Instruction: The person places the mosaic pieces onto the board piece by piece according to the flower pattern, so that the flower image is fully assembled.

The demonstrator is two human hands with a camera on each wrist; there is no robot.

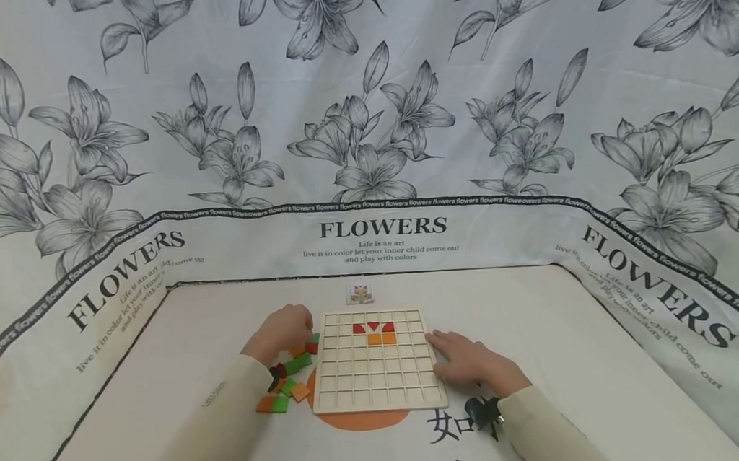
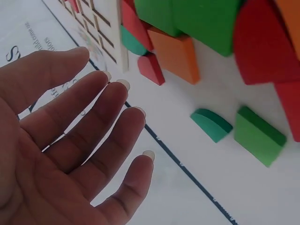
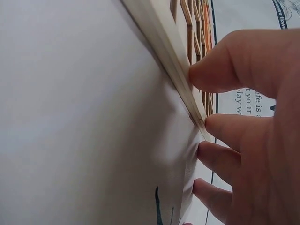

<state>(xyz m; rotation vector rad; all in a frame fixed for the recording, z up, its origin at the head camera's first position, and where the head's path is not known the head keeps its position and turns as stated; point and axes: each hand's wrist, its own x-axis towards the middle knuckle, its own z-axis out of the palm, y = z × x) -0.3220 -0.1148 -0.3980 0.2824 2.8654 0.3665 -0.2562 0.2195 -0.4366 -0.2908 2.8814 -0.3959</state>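
Note:
A wooden grid board lies on the table, with red pieces and two orange squares set in its upper cells. My left hand hovers by the board's upper left side, above loose coloured pieces. In the left wrist view its fingers are loosely bent and hold nothing; a green quarter-round piece and a green square lie beyond them. My right hand rests against the board's right edge. In the right wrist view its thumb touches the wooden frame, with fingertips along the side.
A small pattern card lies behind the board. An orange printed disc shows under its front edge, with black characters printed nearby. Flower-printed cloth stands around the back and sides of the table.

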